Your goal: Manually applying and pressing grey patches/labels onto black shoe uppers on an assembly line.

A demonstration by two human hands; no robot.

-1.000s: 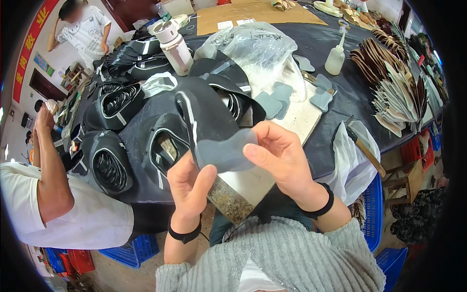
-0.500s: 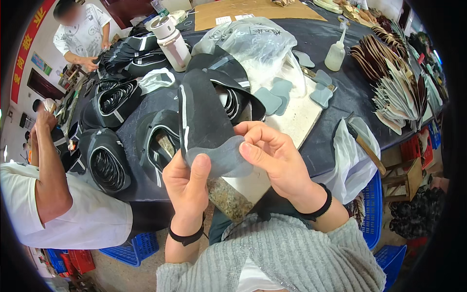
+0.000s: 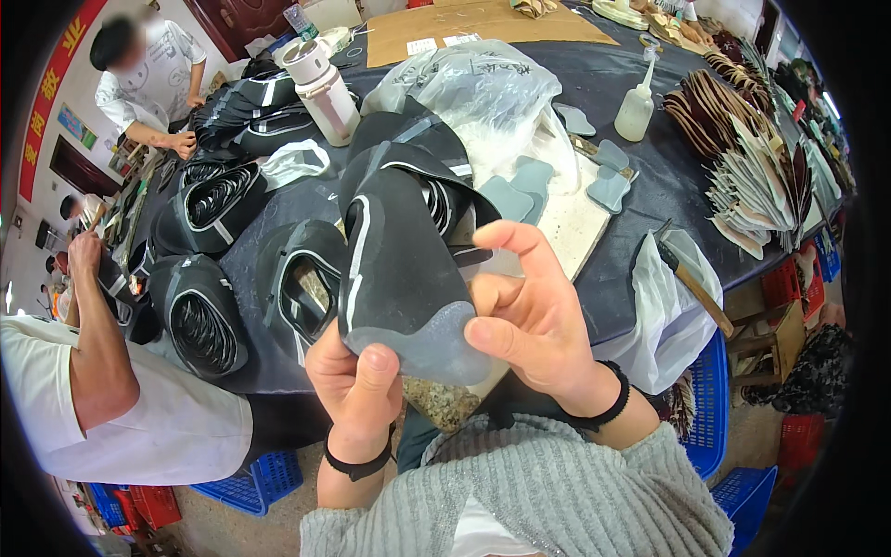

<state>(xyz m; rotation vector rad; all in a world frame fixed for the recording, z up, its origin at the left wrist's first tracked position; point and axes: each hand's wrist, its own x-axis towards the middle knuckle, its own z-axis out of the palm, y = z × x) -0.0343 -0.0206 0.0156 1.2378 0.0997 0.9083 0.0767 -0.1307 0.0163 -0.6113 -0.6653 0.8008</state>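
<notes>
A thin grey wavy-edged patch lies along the near end of a black shoe upper with a white stripe. My left hand pinches that end and the patch together, thumb on top. At the patch's right side, my right hand grips its edge between thumb and bent fingers, the index finger raised. More black uppers are heaped right behind. Further grey patches lie on a pale board beyond my right hand. The fingers beneath the patch are partly hidden.
Bundles of black uppers stand to the left, by a seated person in white. A white flask, a plastic bag and a squeeze bottle are farther back. A wooden-handled tool rests at the table's right edge.
The upper and the patch have come slightly down toward me. My right index finger has lifted away from the patch, while the thumb stays at its edge.
</notes>
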